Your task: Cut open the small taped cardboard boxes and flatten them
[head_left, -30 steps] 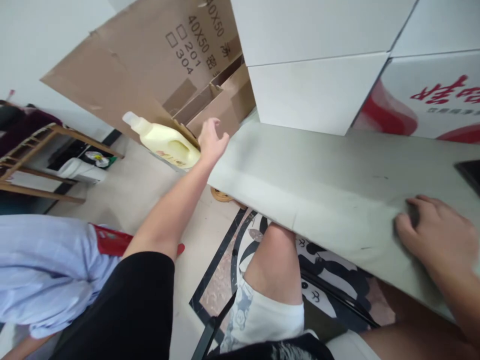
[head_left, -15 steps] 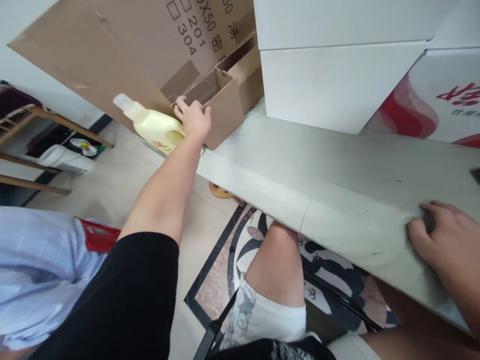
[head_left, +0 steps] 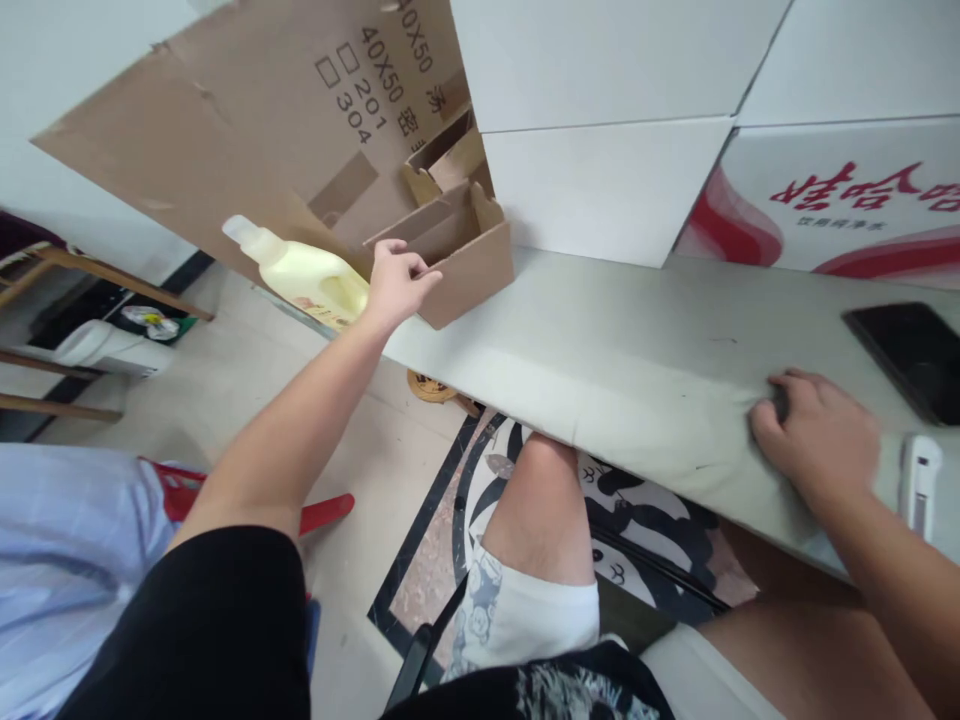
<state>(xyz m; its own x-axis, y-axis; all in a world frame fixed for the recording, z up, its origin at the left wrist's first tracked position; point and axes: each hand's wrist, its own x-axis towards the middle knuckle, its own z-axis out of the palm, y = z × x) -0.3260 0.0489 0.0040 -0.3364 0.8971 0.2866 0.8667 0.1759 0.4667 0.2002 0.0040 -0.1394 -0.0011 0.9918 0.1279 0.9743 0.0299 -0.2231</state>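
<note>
Cardboard open-topped box [head_left: 474, 283] at eleven o'clock: my left hand [head_left: 394, 290] pinches it narrowly, best kept level; my right hand's [head_left: 825, 432] hold I can't tell.

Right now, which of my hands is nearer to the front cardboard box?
Left. Your left hand is at the left edge of the front cardboard box; your right hand is far to its right, along the table.

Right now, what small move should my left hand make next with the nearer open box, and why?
Perhaps slide the nearer open box slightly right along the table. The left hand is at its left end, the pale yellow bottle is close beside that hand near the table's edge, and the table continues to the right, so that direction seems safer.
</note>
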